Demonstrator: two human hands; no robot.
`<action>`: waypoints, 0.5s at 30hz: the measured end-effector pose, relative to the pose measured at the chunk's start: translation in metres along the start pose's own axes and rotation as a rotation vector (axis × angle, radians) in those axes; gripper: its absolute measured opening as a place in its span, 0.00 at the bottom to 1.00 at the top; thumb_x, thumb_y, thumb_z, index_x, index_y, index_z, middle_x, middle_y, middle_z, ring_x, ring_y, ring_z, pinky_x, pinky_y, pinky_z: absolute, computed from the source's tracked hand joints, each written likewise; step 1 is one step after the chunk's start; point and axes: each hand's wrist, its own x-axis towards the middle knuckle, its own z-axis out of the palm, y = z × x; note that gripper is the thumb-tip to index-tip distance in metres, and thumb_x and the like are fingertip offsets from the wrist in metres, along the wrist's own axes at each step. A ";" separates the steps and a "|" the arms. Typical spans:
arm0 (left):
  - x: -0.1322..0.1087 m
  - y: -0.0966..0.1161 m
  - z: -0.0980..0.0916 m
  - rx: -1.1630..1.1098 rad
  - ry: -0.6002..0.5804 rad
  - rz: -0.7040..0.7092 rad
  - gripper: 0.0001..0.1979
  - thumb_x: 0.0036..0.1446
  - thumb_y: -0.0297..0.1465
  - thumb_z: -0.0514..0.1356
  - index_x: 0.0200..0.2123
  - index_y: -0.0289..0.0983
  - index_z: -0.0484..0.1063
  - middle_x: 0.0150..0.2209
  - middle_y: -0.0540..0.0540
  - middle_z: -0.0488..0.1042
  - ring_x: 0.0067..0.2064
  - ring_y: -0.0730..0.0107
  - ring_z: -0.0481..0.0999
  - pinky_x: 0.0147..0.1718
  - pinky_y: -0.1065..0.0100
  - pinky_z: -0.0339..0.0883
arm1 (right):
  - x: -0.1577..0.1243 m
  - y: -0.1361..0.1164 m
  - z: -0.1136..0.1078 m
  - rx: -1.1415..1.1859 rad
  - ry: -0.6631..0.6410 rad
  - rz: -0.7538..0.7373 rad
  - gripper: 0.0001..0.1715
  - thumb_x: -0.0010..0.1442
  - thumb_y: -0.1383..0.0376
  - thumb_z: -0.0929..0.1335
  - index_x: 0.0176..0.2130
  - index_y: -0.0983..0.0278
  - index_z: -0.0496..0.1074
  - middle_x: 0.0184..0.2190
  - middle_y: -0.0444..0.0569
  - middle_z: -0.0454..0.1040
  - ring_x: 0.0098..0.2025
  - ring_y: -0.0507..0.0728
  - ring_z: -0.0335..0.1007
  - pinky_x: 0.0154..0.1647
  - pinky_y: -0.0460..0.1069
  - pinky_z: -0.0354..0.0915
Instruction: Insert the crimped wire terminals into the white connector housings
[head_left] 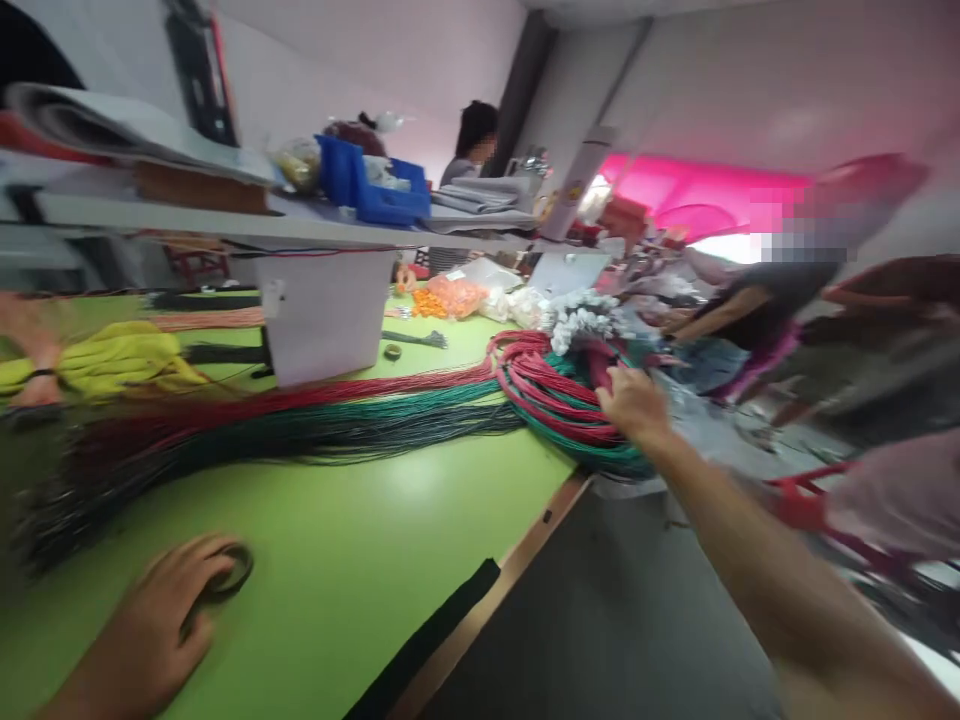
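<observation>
On the green table point(405, 530), at the lower left, my left hand point(161, 620) has its fingers curled round a dark roll of tape point(234, 570). My right hand point(634, 400) reaches far forward, its fingers closed on a coiled wire bundle point(555, 400) near the table's right edge. That bundle has red, green and black wires, with white connectors point(581, 320) at its top. Its straight length runs left across the table to blurred ends at the far left.
A white bin point(326, 315) stands behind the wires. Yellow wires point(127, 360) and another person's hand point(34, 345) are at the left. Orange parts point(439, 300) lie at the back. A shelf point(300, 228) with blue boxes point(390, 190) spans above. People stand at the right.
</observation>
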 end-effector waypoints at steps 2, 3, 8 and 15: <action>0.009 0.011 -0.012 -0.009 -0.022 -0.006 0.12 0.49 0.26 0.55 0.38 0.41 0.71 0.49 0.43 0.75 0.53 0.54 0.71 0.53 0.54 0.64 | -0.041 -0.039 0.047 0.060 -0.058 -0.201 0.21 0.59 0.67 0.63 0.52 0.70 0.67 0.53 0.64 0.68 0.56 0.65 0.61 0.54 0.56 0.57; 0.014 0.016 -0.017 -0.012 -0.032 -0.012 0.10 0.51 0.25 0.55 0.36 0.40 0.72 0.48 0.42 0.76 0.53 0.54 0.71 0.52 0.54 0.64 | -0.063 -0.054 0.068 0.094 -0.081 -0.288 0.21 0.58 0.66 0.64 0.50 0.68 0.69 0.53 0.62 0.68 0.56 0.65 0.62 0.54 0.55 0.58; 0.029 0.023 -0.039 0.031 0.003 0.029 0.08 0.54 0.25 0.54 0.31 0.41 0.72 0.44 0.44 0.77 0.48 0.61 0.74 0.50 0.60 0.67 | -0.120 -0.074 0.145 0.255 -0.019 -0.524 0.21 0.58 0.61 0.59 0.44 0.65 0.73 0.48 0.61 0.74 0.51 0.67 0.69 0.53 0.59 0.64; 0.075 -0.019 -0.183 0.349 0.414 0.014 0.11 0.61 0.34 0.55 0.36 0.33 0.74 0.46 0.42 0.76 0.51 0.65 0.72 0.52 0.61 0.63 | -0.098 -0.065 0.166 0.329 0.087 -0.522 0.16 0.52 0.59 0.60 0.32 0.55 0.76 0.39 0.55 0.78 0.44 0.68 0.74 0.44 0.61 0.70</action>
